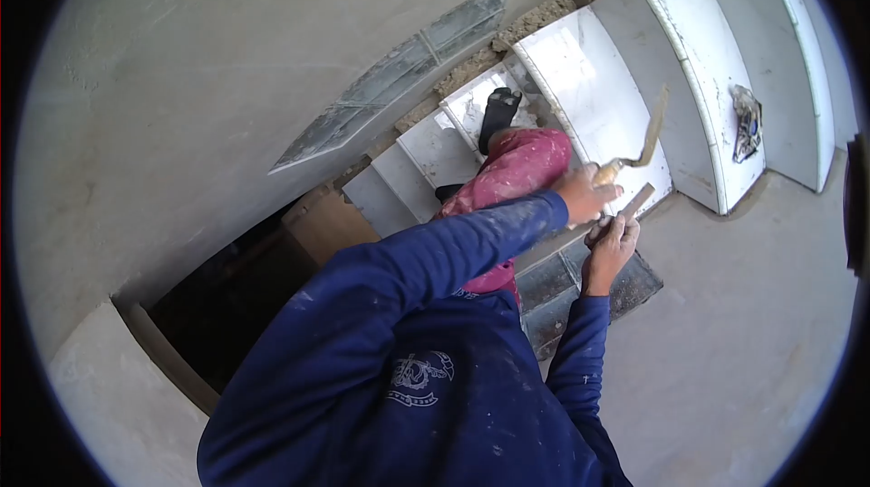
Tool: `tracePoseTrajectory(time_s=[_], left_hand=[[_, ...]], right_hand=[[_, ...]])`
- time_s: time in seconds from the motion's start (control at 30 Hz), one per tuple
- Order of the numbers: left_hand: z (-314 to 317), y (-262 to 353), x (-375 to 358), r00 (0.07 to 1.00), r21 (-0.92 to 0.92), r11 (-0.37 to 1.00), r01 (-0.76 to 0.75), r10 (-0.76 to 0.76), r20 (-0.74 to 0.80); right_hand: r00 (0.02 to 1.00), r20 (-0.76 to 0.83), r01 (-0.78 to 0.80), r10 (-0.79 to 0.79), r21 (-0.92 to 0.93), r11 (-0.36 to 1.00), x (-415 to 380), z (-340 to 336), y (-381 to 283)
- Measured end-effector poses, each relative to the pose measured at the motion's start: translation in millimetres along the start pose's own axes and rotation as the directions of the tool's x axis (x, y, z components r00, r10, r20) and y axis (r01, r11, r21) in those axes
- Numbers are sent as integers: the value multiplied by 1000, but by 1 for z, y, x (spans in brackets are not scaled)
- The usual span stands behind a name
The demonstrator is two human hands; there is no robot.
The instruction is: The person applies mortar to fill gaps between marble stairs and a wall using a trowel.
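My left hand [584,195] is wrapped around the wooden handle of a trowel [654,135], whose blade points up and away, seen nearly edge-on above the white stair steps. Just below it, my right hand [613,250] grips a narrow, flat brownish strip [638,202] that sticks up between the fingers; its lower part is hidden by the hand. The two hands are close together in front of my bent knee in stained pink trousers [521,165]. Behind them lies a white stair tread [594,97].
White steps [693,43] curve upward to the right. On one sits a crumpled wrapper [747,125]. Rubble [544,20] lines the wall side. My black-covered foot [499,114] rests on a lower step. A dark opening [236,306] lies at left, and a glass-block panel [399,70] is in the wall.
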State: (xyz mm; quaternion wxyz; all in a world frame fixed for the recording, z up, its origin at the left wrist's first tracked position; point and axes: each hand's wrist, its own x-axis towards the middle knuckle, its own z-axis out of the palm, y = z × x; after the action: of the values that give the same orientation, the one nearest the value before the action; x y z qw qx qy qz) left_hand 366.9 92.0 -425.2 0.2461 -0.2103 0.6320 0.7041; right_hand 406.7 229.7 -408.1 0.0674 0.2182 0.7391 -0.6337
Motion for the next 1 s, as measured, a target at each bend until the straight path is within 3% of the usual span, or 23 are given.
tracePoseTrajectory(time_s=[0.03,0.1,0.13,0.17,0.2,0.27,0.47,0.53,0.6,0.63,0.77,0.83,0.93,1.0], left_hand=[[-26,26,-18,996,-150,988,47,-35,84],[-65,27,-25,994,-98,994,-36,46,96],[-89,25,-25,996,-12,999,-31,32,79],[-112,42,-41,995,-10,999,-54,54,79],[-130,61,-58,1000,115,993,-2,1,10],[-167,76,-77,998,342,940,-7,27,-54],[-255,121,-97,994,596,796,106,-76,-75],[-280,119,-95,998,605,794,69,-57,-39],[-291,121,-84,997,608,793,43,-70,21],[-287,126,-85,994,628,772,94,-103,-22],[-272,128,-73,984,646,745,167,-163,-68],[-276,115,-65,991,561,817,134,-119,-64],[-270,102,-57,992,524,846,99,-46,-114],[-265,104,-57,988,558,826,83,5,-154]], right_hand=[[1000,-19,-9,9,-18,1000,3,-2,3],[1000,-28,8,-11,-123,992,3,-13,9],[997,-60,45,-54,-149,988,3,-19,12],[992,-124,-4,-8,-97,995,5,-28,19],[985,-169,-42,36,-33,999,6,-37,29],[972,-230,-84,43,-171,982,7,-71,68],[934,-201,-343,297,-265,901,-27,-107,154],[913,-220,-403,345,-339,850,-38,-120,204],[944,-189,-328,269,-484,811,-47,-125,245],[953,-191,-301,234,-544,783,-57,-126,248],[872,-315,-484,375,-442,755,-67,-109,271],[877,-398,-475,270,-633,611,-59,-83,255],[873,-378,-488,310,-660,571,-25,-72,279],[891,-378,-451,252,-667,593,4,-69,309]])
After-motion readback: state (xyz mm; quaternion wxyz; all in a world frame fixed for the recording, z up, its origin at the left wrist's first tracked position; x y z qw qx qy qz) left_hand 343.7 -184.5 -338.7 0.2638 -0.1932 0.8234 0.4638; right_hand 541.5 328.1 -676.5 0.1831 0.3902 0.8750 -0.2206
